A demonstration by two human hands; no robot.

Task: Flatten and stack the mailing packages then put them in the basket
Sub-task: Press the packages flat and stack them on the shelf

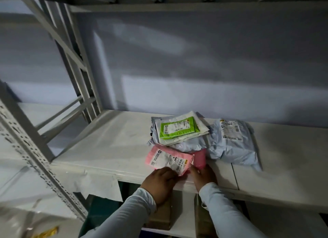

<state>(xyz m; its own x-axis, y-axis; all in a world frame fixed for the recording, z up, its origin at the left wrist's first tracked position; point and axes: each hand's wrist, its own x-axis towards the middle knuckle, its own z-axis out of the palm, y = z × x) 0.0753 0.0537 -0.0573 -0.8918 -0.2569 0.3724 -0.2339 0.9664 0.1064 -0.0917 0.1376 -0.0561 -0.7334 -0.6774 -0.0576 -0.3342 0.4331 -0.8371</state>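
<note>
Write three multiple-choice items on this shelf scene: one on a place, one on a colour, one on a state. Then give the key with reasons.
1. Where does the green package lie?
A. on top of the pile
B. under the shelf
C. in a hand

2. What colour is the package the hands hold?
A. grey
B. pink
C. green

3. How does the grey package at the right look?
A. pressed flat
B. puffy and crumpled
C. torn in half

Key: A, it tops the pile on the shelf; B, the left hand and right hand grip the pink package; B, its surface bulges and wrinkles.
</note>
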